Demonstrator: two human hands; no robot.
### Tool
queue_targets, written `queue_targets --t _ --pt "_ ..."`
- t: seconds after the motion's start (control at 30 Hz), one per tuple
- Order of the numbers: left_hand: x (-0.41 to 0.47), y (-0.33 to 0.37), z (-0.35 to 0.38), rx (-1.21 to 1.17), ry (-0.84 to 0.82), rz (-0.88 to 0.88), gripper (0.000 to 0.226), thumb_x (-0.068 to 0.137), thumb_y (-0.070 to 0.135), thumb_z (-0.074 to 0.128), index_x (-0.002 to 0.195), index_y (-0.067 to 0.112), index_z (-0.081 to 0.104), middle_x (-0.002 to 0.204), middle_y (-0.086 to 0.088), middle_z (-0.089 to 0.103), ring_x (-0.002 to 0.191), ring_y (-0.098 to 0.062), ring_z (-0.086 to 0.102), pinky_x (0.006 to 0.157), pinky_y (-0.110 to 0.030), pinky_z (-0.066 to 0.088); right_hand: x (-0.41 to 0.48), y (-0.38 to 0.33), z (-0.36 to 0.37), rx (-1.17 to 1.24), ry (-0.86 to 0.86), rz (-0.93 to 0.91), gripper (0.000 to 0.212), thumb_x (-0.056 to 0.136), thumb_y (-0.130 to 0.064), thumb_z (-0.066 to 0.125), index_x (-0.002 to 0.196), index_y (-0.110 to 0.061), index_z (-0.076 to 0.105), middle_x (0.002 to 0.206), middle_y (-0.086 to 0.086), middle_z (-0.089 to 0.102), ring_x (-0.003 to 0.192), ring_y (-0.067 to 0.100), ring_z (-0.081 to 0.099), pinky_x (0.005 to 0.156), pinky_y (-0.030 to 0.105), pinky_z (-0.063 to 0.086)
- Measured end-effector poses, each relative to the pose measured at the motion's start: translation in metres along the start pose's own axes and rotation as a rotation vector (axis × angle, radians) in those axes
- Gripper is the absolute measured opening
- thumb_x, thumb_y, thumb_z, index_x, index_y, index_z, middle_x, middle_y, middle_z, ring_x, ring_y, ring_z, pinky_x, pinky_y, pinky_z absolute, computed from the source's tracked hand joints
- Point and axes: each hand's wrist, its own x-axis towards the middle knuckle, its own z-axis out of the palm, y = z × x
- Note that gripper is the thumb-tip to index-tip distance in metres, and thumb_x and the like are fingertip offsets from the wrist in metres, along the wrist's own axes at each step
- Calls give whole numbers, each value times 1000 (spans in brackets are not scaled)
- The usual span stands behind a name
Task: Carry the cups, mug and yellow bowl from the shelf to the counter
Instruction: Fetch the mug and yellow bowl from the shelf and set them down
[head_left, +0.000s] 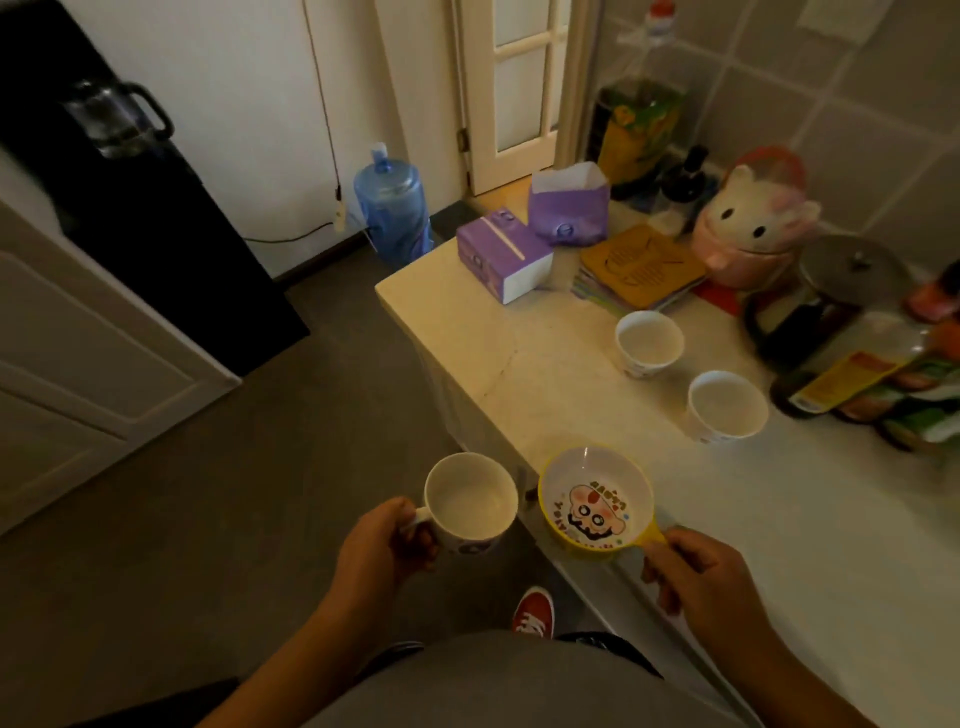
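My left hand (382, 543) grips the handle of a white mug (470, 501), held upright over the floor just left of the counter (545, 395). My right hand (701, 569) pinches the small handle of the yellow bowl (595, 501), which has a cartoon print inside and hovers over the counter's near edge. Two white cups stand upright on the counter: one further back (649, 343) and one nearer to the right (727, 405).
On the counter sit a purple box (501, 254), a purple bag (569, 210), stacked mats (641, 267), a cat-shaped jar (748, 228), a lidded pot (836, 291) and bottles at the right. A blue water jug (392, 202) stands on the floor by the door.
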Motion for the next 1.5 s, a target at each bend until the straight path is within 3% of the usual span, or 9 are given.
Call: queue_targets --t 0.23,0.37,0.5,0.67,0.87,1.0,1.27,1.37,1.5 --pt "56 38 40 121 -176 -6 41 90 12 45 53 11 64 52 -10 58 51 -24 56 53 -36 45 21 1 -10 66 162 161 35 91 -11 60 56 -13 63 43 1 59 36 8 50 38 15 41" --pt "98 56 57 220 -287 -60 39 91 15 48 58 13 67 54 -9 60 52 -21 59 55 -37 46 19 -3 0 137 309 242 34 90 -12 60 55 -13 63 45 3 58 38 10 51 40 19 43" --pt "138 75 79 358 -385 -102 26 88 12 49 64 9 60 52 -9 57 50 -22 57 58 -36 43 14 -18 16 174 466 309 35 90 -13 61 55 -12 63 45 3 58 39 11 52 41 18 42" --pt "173 99 110 490 -589 -164 40 87 9 44 50 17 55 50 -8 52 53 -24 53 57 -36 42 12 -37 39 203 629 426 34 90 -18 61 58 -8 62 47 7 59 42 13 53 48 31 44" --pt "181 111 152 625 -684 -222 31 96 7 39 69 2 52 42 -9 53 51 -25 50 55 -34 42 15 -52 58 234 790 485 33 92 -16 61 61 -5 64 45 1 59 38 9 50 44 28 44" --pt "185 109 163 730 -757 -215 32 98 10 39 70 3 52 51 -13 53 57 -26 50 58 -35 42 12 -57 60 264 841 494 32 92 -18 60 63 -8 65 47 1 60 40 9 51 45 28 45" --pt "206 94 162 860 -965 19 37 90 24 48 54 21 58 57 -8 60 57 -24 55 54 -35 45 0 -54 48 250 860 484 32 91 -17 59 61 -9 66 50 4 62 41 9 53 45 25 46" --pt "207 94 162 846 -976 2 32 85 25 51 53 20 54 59 -8 58 57 -22 51 52 -32 42 -4 -52 45 252 844 479 32 91 -16 60 60 -10 66 47 1 61 40 9 53 43 22 45" --pt "208 100 160 874 -1033 14 27 85 29 57 63 14 62 65 -8 59 59 -18 51 54 -28 43 -6 -49 41 247 794 496 30 91 -17 61 63 -9 67 49 2 62 42 11 55 50 31 48"
